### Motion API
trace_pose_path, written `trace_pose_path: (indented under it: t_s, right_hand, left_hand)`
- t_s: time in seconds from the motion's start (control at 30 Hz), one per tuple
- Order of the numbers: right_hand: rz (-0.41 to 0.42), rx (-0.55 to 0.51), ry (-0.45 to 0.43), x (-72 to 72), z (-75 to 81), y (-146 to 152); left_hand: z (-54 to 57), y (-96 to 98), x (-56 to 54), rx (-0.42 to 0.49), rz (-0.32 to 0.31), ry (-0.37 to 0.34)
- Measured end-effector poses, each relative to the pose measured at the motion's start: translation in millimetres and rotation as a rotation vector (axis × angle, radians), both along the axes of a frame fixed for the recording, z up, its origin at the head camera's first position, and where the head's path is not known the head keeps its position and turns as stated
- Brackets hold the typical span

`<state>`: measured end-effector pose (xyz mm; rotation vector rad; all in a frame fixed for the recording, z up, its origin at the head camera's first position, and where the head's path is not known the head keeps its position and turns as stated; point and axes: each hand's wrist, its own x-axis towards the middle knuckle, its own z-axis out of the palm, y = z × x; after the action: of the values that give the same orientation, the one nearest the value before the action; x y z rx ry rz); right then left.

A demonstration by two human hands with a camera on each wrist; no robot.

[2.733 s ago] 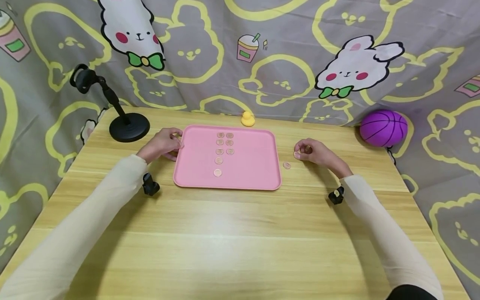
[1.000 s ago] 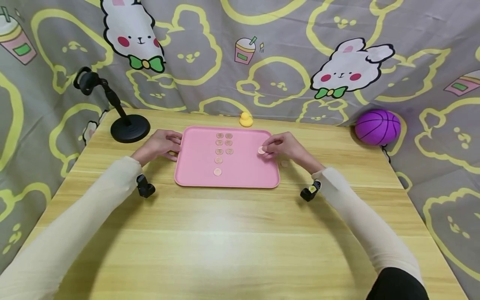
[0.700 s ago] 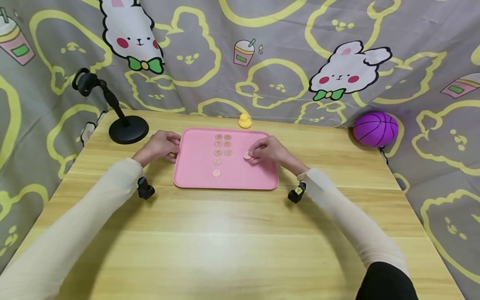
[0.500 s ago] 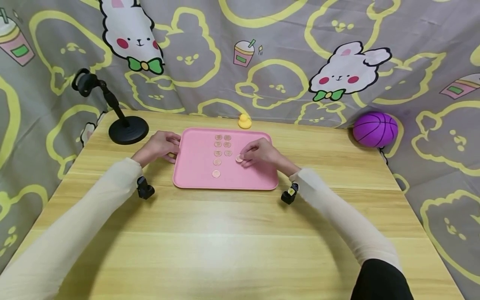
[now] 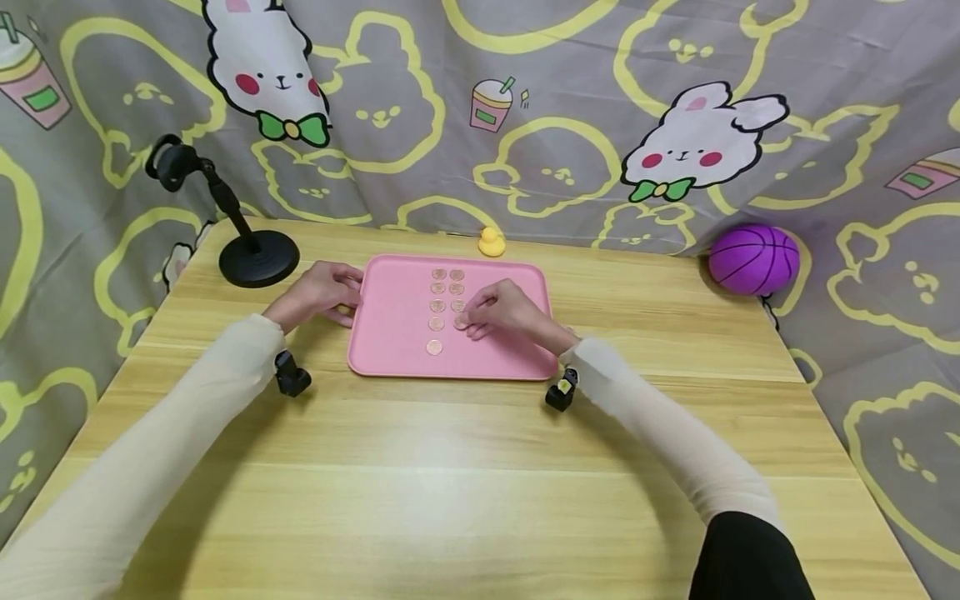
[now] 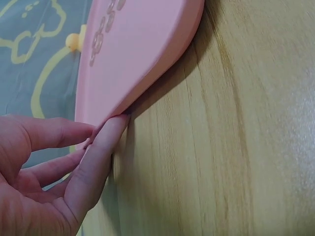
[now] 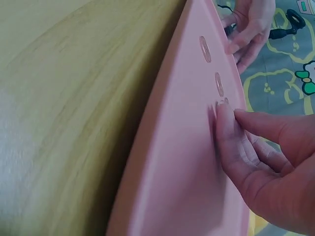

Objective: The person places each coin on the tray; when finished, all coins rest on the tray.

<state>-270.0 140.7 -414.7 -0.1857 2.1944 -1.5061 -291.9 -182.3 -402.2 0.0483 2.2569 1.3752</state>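
A pink tray (image 5: 390,337) lies on the wooden table, bearing two columns of round, pale coin-like discs. At the tray's left rim, my left hand (image 5: 324,292) pinches the edge between thumb and fingers, as the left wrist view shows up close. My right hand (image 5: 504,308) reaches over the tray from the right, its thumb and fingertips pinching one disc (image 5: 460,322) low over the tray, at the lower end of the right column. Left of it is another disc (image 5: 436,323), and the lowest disc (image 5: 434,347) of the left column sits nearer the front.
Behind the tray stands a small yellow rubber duck (image 5: 491,242). A black stand (image 5: 258,257) is at the back left, and a purple ball (image 5: 753,259) at the back right. A patterned curtain (image 5: 555,75) hangs along the table's far edge.
My right hand has carried a disc from the table on the right, across the tray leftwards to the right column. The left hand has stayed at the tray's left rim.
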Motion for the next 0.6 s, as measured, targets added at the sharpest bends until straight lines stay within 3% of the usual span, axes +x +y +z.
trace_pose_path:
  t_s: [0.6]
  right_hand:
    - [0.059, 0.220, 0.021, -1.1, 7.7, -16]
  left_hand:
    - [2.3, 1.6, 3.8, -0.008, 0.013, -0.001]
